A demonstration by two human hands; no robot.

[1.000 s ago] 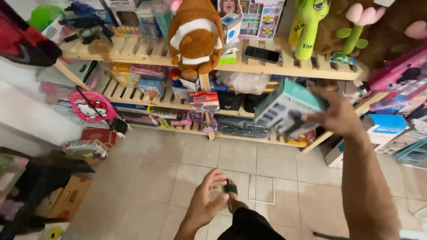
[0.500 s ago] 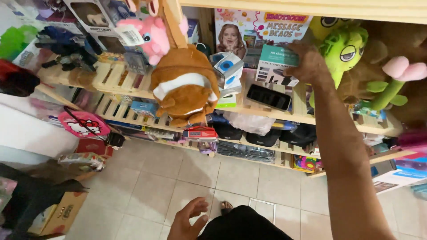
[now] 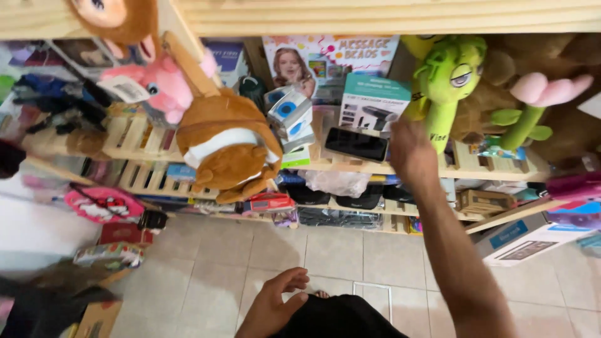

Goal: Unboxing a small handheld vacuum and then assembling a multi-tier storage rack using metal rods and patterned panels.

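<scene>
My right hand (image 3: 410, 150) reaches up to the wooden shelf (image 3: 476, 168), its fingers at the lower right corner of a teal and white box (image 3: 372, 103) that stands upright there. Whether the fingers still grip the box is unclear. A flat black box (image 3: 357, 144) lies just left of the hand. A green plush toy (image 3: 447, 81) hangs right of the teal box. My left hand (image 3: 275, 303) hangs low by my dark-clothed waist, fingers loosely apart and holding nothing.
A brown and white plush (image 3: 228, 147) and a pink plush (image 3: 159, 84) sit on the shelf to the left. Small white and blue boxes (image 3: 288, 116) stand beside them. Lower shelves hold bags and boxes. A cardboard box (image 3: 526, 235) sits at right on the tiled floor (image 3: 325, 256).
My right hand carried the teal box from the lower right up to the upper shelf, where it now stands. The view tilted upward and closer to the shelves. My left hand stayed low.
</scene>
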